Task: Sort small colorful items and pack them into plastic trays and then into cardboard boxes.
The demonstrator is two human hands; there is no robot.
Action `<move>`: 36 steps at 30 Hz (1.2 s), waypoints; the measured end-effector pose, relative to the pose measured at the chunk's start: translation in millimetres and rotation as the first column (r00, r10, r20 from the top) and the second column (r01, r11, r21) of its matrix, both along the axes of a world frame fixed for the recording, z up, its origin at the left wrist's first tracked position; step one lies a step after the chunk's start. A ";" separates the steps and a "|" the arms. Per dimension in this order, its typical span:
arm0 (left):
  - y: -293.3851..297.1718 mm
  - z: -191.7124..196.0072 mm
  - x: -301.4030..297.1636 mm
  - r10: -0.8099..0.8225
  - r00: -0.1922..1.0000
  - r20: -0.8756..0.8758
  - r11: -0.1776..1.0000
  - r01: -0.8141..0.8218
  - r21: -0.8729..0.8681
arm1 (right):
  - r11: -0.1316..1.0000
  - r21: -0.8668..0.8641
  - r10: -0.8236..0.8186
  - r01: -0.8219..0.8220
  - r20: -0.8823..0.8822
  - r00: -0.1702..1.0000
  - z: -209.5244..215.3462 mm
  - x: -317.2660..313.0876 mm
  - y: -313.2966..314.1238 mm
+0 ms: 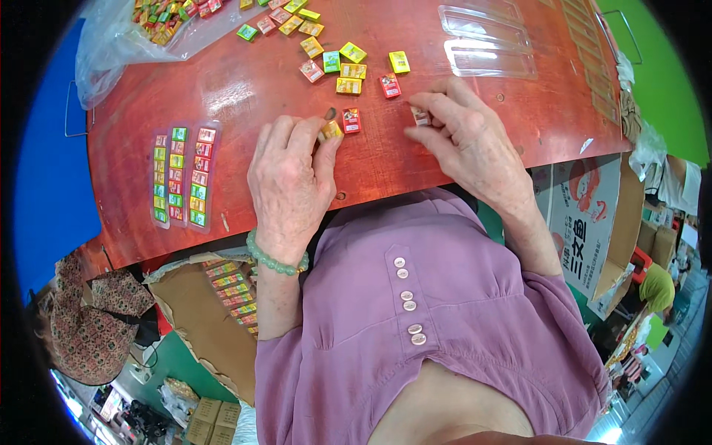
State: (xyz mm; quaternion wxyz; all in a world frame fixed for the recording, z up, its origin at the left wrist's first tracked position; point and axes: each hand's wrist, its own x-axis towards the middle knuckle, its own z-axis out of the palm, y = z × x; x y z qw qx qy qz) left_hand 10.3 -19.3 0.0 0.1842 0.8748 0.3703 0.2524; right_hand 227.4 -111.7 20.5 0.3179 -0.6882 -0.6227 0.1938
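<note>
My left hand (293,167) is closed at the table's near side, with a small yellow box (331,130) pinched between thumb and fingers. Just beside that box stands a small red box (351,120), apart from my right hand. Farther right, my right hand (466,132) pinches another small box (420,116), its colour partly hidden by the fingers. Beyond the hands lie several loose little boxes, among them a red one (389,85), a yellow one (399,61) and a green one (331,61).
Left on the red table (245,141) lie transparent strip trays (176,174) filled with coloured boxes. A plastic bag (111,55) heaped with boxes is at the far left. Transparent trays (489,55) lie far right. Cartons (204,334) stand below the table; a person in green (656,293) is far right.
</note>
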 end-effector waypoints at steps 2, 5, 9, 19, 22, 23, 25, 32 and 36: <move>-1.8 0.5 0.2 0.022 0.999 -0.026 1.000 -0.022 0.005 | 0.999 -0.015 0.030 -0.030 0.028 0.999 -0.6 4.1 0.0; -5.5 1.7 3.6 0.077 0.993 -0.084 0.997 -0.076 0.021 | 0.996 -0.067 0.059 -0.055 0.064 0.996 1.6 6.4 3.1; -4.6 -0.1 13.1 0.013 0.996 0.088 1.000 -0.014 0.018 | 0.998 -0.057 -0.009 0.017 0.137 0.991 7.6 4.4 10.7; -7.1 -6.9 19.3 -0.065 0.996 0.053 0.997 0.063 0.033 | 0.996 -0.087 0.047 -0.017 0.358 0.933 5.3 26.9 52.8; -1.5 -4.0 16.8 -0.021 1.000 0.012 0.998 0.020 0.066 | 0.993 -0.108 0.091 -0.056 0.353 0.931 6.8 27.4 60.7; 0.0 -3.5 14.6 -0.017 1.000 0.012 0.998 0.016 0.064 | 0.991 -0.116 0.108 -0.070 0.369 0.923 5.7 28.6 62.8; 3.7 -3.7 9.4 0.036 0.999 -0.005 0.997 -0.036 0.066 | 0.988 -0.126 0.128 -0.085 0.385 0.914 4.4 29.6 64.3; 12.1 -2.9 10.0 0.062 0.998 -0.028 0.997 -0.061 0.045 | 0.975 -0.145 0.205 -0.166 0.318 0.926 8.3 23.5 58.5; 14.8 -2.0 14.9 0.052 0.999 0.012 0.998 -0.052 0.026 | 0.957 -0.163 0.276 -0.240 0.258 0.926 11.4 16.3 50.8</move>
